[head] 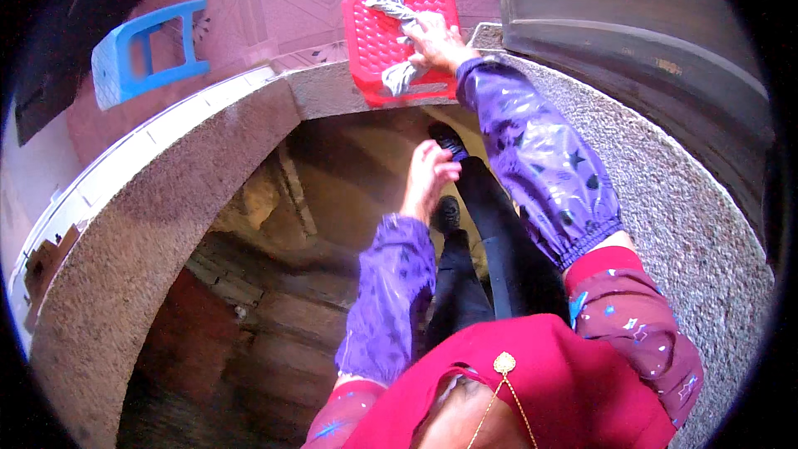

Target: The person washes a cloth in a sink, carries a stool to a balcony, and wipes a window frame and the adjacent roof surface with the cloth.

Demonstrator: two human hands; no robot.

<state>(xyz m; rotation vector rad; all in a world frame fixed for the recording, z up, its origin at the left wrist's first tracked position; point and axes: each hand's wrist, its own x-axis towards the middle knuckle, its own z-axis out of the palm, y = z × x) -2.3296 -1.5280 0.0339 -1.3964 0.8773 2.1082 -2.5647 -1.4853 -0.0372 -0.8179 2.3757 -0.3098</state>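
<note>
A red plastic stool (374, 31) with a woven-pattern seat stands at the top middle, by the stone edge of the raised floor. Across its seat lies a twisted, pale grey cloth (394, 5). My right hand (434, 40), in a purple sleeve cover, is closed around the middle of that cloth, over the seat. One end of the cloth reaches the far side of the stool and the other its near edge. Below and left of the stool, my left hand (431, 176) hangs in the air with bent fingers apart, holding nothing.
A blue plastic stool (159, 84) lies on its side on the pink tiled floor (249, 19) at upper left. The rough stone ledge (187, 181) curves around the lower ground. A dark wooden door or panel (623, 50) stands at upper right. Two dark shoes (447, 215) show below.
</note>
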